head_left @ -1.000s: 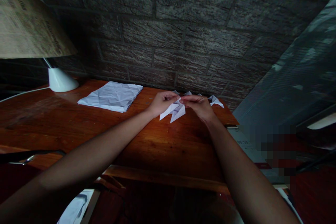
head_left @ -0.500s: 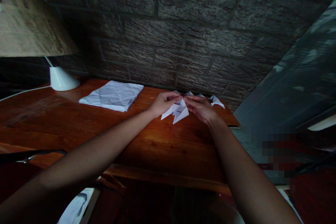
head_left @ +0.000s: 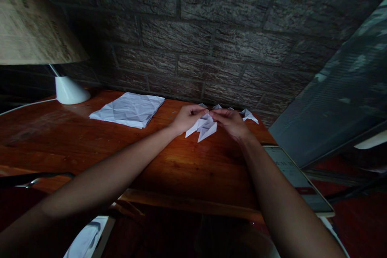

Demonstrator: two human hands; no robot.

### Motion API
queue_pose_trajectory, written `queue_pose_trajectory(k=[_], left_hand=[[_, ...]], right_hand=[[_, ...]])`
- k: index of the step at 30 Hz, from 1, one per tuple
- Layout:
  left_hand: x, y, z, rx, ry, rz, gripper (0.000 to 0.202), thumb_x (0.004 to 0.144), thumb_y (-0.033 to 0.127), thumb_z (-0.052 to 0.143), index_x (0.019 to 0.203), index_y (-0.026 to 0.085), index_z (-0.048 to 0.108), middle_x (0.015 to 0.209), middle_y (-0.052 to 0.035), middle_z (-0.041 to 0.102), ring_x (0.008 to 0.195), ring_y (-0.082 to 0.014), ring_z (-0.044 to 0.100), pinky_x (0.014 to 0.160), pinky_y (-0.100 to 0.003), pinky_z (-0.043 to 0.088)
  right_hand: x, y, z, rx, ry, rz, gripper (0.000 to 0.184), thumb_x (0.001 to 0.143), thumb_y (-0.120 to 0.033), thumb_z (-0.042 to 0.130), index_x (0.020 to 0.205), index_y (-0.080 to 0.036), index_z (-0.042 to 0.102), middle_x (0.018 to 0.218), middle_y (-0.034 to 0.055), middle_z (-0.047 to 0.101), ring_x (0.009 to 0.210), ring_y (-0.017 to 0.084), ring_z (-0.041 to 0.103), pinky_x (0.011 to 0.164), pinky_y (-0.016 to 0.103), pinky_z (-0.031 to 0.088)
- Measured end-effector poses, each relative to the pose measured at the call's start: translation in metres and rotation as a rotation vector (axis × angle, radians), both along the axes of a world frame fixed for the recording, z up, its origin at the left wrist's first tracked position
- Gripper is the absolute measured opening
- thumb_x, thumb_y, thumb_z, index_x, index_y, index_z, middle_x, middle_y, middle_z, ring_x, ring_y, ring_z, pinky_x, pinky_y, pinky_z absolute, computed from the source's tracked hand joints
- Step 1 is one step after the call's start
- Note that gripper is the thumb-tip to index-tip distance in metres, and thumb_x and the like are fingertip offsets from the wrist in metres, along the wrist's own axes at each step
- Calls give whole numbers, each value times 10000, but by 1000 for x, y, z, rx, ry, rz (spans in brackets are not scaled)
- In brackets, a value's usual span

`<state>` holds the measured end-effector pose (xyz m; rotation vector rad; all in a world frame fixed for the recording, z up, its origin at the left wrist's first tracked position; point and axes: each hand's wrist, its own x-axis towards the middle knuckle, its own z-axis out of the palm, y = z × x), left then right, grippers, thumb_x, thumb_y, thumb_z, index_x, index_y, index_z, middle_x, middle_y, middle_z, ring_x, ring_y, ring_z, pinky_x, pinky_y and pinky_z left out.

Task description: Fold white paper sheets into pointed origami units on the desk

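Observation:
Between my two hands is a folded piece of white paper (head_left: 203, 125) with pointed flaps, its points hanging toward me just over the wooden table. My left hand (head_left: 189, 119) pinches its top edge from the left, thumb on top. From the right, my right hand (head_left: 229, 121) pinches the same top edge, close beside the left fingertips. Behind the hands, several white folded paper pieces (head_left: 249, 115) stand along the back of the table, partly hidden by my fingers. The small creases under my fingertips cannot be made out.
A stack of creased white paper sheets (head_left: 128, 109) lies left on the wooden table (head_left: 169, 169). Further left stands a lamp with a white base (head_left: 71, 90). A tablet-like screen (head_left: 298, 175) is beside my right forearm. A brick wall (head_left: 193, 40) rises behind the table.
Both hands keep their pinch on the folded paper, which has barely shifted. The view has moved very slightly. The screen at the right, blurred into blocks before, now shows clearly.

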<state>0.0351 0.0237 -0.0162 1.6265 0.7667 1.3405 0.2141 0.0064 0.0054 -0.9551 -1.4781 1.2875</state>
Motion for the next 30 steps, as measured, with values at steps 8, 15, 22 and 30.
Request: queue_pose_trajectory(k=[8, 15, 22, 30], left_hand=[[0, -2, 1, -30, -46, 6, 318, 730, 454, 749, 810, 146, 743, 793, -52, 731, 697, -150, 609, 658, -273, 457], [1, -1, 0, -64, -62, -8, 309, 730, 444, 755, 823, 149, 740, 795, -46, 731, 696, -145, 612, 672, -276, 459], [3, -1, -2, -82, -92, 17, 296, 733, 436, 752, 806, 149, 735, 816, -55, 734, 747, -164, 633, 717, -295, 475], [1, 0, 2, -96, -55, -19, 274, 713, 402, 756, 823, 152, 736, 825, -56, 737, 721, -164, 625, 665, -285, 459]], right_hand=[[-1, 2, 0, 65, -61, 16, 281, 694, -481, 797, 803, -223, 770, 754, -8, 729, 652, 122, 598, 700, 281, 490], [-2, 2, 0, 133, -107, -4, 306, 714, -510, 774, 779, -212, 760, 746, -2, 723, 650, 130, 591, 691, 289, 465], [-3, 4, -4, 138, -109, -24, 398, 702, -584, 755, 802, -198, 759, 740, 19, 726, 626, 148, 589, 627, 282, 451], [-5, 4, -4, 171, -172, -56, 404, 711, -591, 742, 791, -196, 729, 756, 28, 716, 632, 160, 584, 612, 291, 445]])
